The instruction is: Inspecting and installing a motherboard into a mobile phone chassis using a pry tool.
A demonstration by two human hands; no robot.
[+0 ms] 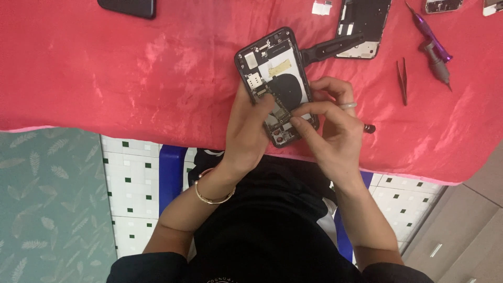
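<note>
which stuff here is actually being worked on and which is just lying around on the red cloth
In hand:
- opened phone, back off, insides showing
- left hand holding its lower edge
- right hand, fingers on its lower parts

Lying about:
- black pry tool
- second phone frame
- tweezers
- purple screwdriver
- dark phone at the top left
- red cloth

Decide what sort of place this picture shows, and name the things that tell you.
Probably a small phone repair bench. An opened phone lies on a red cloth under both hands, with tweezers and a purple screwdriver beside it, and another stripped phone frame further back.
</note>
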